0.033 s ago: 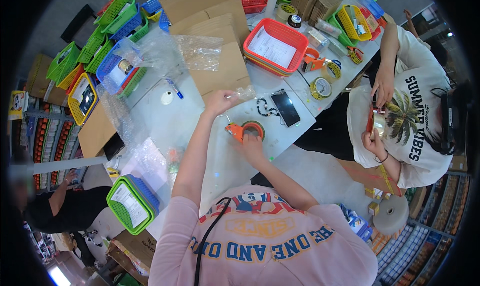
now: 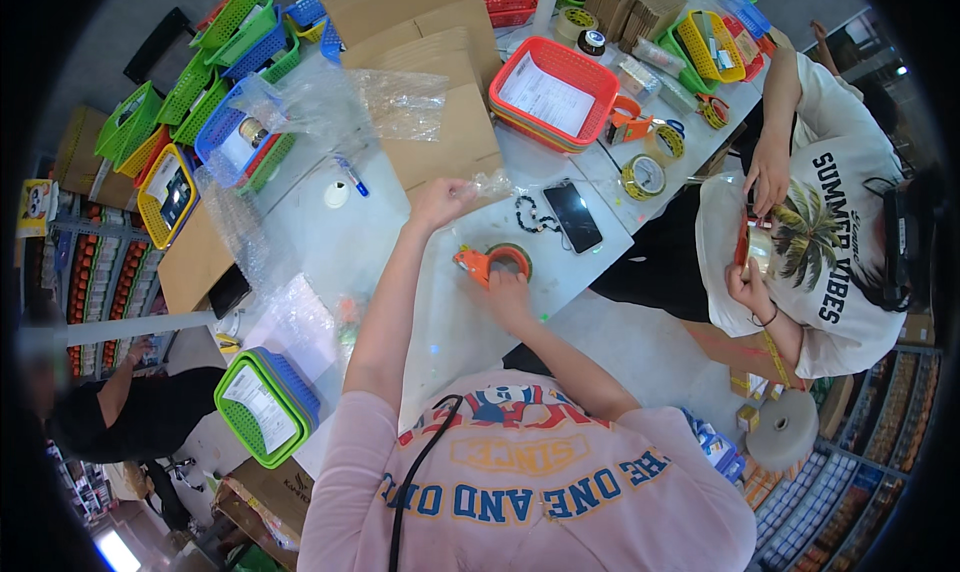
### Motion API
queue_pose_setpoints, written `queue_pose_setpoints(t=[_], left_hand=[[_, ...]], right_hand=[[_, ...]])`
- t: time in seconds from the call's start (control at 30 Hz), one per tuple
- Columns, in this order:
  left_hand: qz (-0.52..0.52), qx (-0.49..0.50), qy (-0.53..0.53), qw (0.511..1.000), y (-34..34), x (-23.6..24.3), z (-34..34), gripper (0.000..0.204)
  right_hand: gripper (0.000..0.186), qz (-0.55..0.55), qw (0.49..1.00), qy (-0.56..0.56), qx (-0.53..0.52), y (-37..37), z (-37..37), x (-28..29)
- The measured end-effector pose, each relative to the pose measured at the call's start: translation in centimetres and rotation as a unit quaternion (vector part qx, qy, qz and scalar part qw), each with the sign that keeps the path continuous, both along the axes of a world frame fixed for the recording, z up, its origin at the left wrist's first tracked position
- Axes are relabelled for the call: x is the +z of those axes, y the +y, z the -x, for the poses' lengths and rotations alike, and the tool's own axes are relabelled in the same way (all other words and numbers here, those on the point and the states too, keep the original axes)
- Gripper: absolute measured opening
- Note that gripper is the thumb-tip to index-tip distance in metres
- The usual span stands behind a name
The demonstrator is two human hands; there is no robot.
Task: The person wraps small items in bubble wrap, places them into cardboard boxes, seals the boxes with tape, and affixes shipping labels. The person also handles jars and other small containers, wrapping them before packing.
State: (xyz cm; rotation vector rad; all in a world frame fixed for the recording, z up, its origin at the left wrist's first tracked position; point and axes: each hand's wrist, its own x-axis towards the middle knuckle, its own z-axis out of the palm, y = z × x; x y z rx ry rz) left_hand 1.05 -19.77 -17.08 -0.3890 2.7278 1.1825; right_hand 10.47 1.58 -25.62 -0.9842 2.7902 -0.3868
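My left hand [image 2: 437, 204] pinches the edge of a small crumpled piece of clear bubble wrap [image 2: 492, 184], above the near end of the cardboard. To its right and nearer to me, my right hand [image 2: 508, 294] is closed on an orange tape dispenser [image 2: 473, 263], its fingers over the tape roll inside. The dispenser rests on or just above the white table [image 2: 440, 317]; I cannot tell which. A beaded bracelet [image 2: 527, 212] and a black-screened phone [image 2: 572, 217] lie just beyond my right hand.
Flat cardboard [image 2: 430, 157] and clear plastic wrap [image 2: 340, 107] cover the far middle. A red basket [image 2: 606, 92] with a paper stands beyond the phone, near tape rolls [image 2: 643, 177]. Green baskets [image 2: 262, 412] sit at the left edge. A co-worker [image 2: 830, 202] sits at right.
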Motion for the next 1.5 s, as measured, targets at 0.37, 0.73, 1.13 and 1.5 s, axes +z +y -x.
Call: queue_pose_setpoints(t=[0.37,0.73,1.13,1.5], left_hand=[[0.062,-0.007,0.169,0.984,0.5,6.2,1.5,0.049],[-0.345,0.04,0.119,0.93,13.2,11.7,-8.2,0.107],[-0.23,0.085,0.24,0.939,19.5,10.3,-11.6,0.068],[-0.377,0.059,0.266,0.885,19.5,9.0,-7.4,0.05]], right_hand=[[0.041,0.223,0.966,-0.112,0.065,5.6,0.1,6.4],[0.043,0.696,0.49,-0.508,-0.129,5.5,1.8,14.9],[0.026,0.655,0.686,-0.213,-0.234,11.1,1.6,13.9],[0.041,0.587,0.765,-0.153,-0.218,11.6,-4.7,21.2]])
